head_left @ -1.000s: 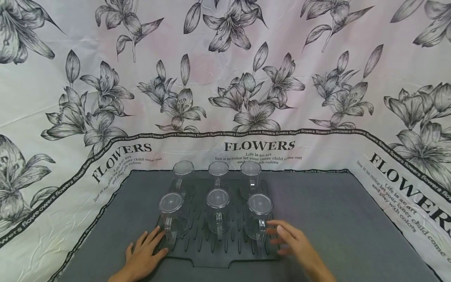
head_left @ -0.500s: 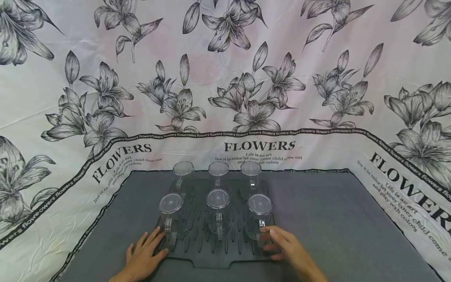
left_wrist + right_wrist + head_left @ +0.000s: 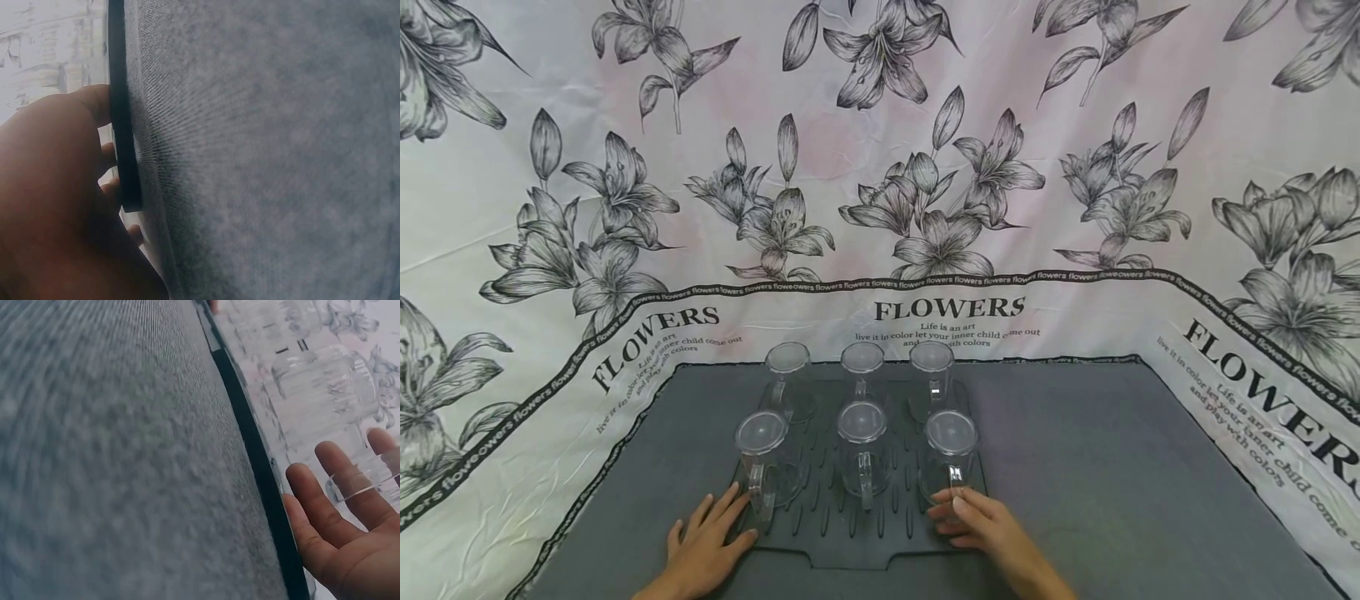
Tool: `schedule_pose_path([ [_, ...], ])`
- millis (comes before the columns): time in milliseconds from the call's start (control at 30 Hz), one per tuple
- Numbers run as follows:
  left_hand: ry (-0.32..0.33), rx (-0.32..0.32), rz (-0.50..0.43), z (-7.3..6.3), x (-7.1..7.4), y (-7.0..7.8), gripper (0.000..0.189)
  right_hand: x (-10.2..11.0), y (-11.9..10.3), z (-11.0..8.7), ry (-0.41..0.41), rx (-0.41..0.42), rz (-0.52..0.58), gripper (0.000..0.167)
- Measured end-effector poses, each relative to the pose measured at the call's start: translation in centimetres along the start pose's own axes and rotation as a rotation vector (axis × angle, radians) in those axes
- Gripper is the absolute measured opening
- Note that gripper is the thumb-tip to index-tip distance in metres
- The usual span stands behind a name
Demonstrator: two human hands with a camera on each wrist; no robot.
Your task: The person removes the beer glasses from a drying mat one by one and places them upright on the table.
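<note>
Clear glass mugs stand upside down in two rows of 3 on a dark ridged drying mat (image 3: 850, 554). My right hand (image 3: 981, 527) is at the handle of the front right mug (image 3: 951, 435). Its fingers are spread and fairly straight, and in the right wrist view they pass behind the clear handle (image 3: 365, 478). My left hand (image 3: 706, 537) rests at the mat's front left corner with fingers stretched out, beside the front left mug (image 3: 762, 433). In the left wrist view its fingertips lie along the mat's dark edge (image 3: 122, 125).
The front middle mug (image 3: 862, 423) stands between the outer two. Behind are the back left mug (image 3: 788, 360), back middle mug (image 3: 862, 358) and back right mug (image 3: 932, 358). A grey cloth (image 3: 1112, 475) covers the table, with a flower-printed curtain (image 3: 820, 150) around it.
My right hand has moved left from beside the front right mug to its handle, its fingers now overlapping it. The left hand and the mugs stay where they were.
</note>
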State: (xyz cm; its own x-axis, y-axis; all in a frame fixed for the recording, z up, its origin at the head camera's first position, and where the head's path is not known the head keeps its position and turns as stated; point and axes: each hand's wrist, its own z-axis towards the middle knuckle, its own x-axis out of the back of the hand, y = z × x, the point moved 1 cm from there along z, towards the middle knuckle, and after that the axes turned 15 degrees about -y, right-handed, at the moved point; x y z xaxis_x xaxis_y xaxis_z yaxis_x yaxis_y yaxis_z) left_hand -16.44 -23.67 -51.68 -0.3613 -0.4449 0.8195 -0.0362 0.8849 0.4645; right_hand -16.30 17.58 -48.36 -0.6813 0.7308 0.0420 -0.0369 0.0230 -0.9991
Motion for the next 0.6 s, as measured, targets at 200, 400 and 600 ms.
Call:
schedule_pose_path([
  [200,0.008,-0.010,0.004,0.1,-0.1,-0.3,0.070,-0.1,0.7,0.5,0.025,0.025,0.045,0.046],
  [400,0.006,-0.011,0.004,0.3,-0.2,-0.4,0.072,-0.3,0.8,0.9,0.049,0.093,0.077,0.048],
  [600,0.005,-0.014,0.003,0.1,-0.1,-0.3,0.071,-0.4,1.2,1.0,0.085,0.121,0.094,0.048],
])
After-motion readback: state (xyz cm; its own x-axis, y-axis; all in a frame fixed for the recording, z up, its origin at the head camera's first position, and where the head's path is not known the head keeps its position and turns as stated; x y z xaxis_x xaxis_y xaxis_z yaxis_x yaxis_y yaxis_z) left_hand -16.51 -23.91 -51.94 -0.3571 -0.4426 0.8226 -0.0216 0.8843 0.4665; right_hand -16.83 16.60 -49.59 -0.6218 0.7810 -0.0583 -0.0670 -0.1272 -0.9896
